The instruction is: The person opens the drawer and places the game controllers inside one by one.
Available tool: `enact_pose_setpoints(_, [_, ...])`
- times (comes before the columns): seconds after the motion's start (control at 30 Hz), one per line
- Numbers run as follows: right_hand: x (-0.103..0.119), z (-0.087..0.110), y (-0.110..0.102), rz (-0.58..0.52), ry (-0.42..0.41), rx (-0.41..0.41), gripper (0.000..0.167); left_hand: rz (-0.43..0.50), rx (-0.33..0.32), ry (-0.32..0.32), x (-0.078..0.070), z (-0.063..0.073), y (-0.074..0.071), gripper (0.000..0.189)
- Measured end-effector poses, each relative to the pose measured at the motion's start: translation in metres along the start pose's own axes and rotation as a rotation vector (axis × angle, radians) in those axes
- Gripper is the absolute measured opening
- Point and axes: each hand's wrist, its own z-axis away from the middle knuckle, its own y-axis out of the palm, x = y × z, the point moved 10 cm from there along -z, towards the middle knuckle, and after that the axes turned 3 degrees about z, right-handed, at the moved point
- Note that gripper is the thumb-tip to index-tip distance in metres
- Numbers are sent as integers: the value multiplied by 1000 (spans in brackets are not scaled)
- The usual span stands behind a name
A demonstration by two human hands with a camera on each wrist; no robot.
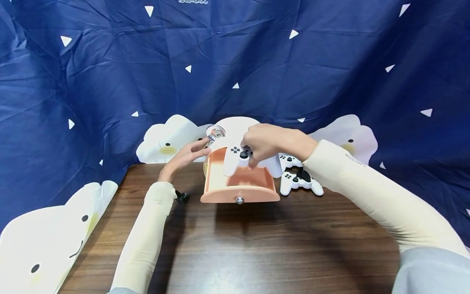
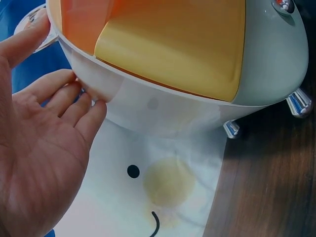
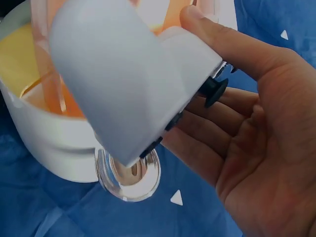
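My right hand (image 1: 266, 139) grips a white game controller (image 1: 231, 163) above the pulled-out orange drawer (image 1: 220, 196) of a rounded white box (image 1: 236, 124). Black thumbsticks and direction buttons show on its face. In the right wrist view, the thumb lies along one side of the controller (image 3: 113, 74) and the fingers curl at the other. My left hand (image 1: 187, 157), fingers loosely extended, is at the box's left side. The left wrist view shows its fingertips right at the white wall (image 2: 148, 94), with the thumb by the upper rim.
Two more white controllers, one in front (image 1: 287, 185) and one behind (image 1: 288, 160), lie right of the box. A round silver handle (image 1: 216, 131) sticks out at its left. Small silver feet (image 2: 298, 102) support the box on a brown wooden table (image 1: 293, 253). A blue curtain (image 1: 235, 61) hangs behind.
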Motion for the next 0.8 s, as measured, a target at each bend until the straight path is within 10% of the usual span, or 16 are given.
enact_pose_setpoints(0.8, [24, -40, 36, 12, 5, 132, 34, 4, -7, -21, 3, -2, -1, 72])
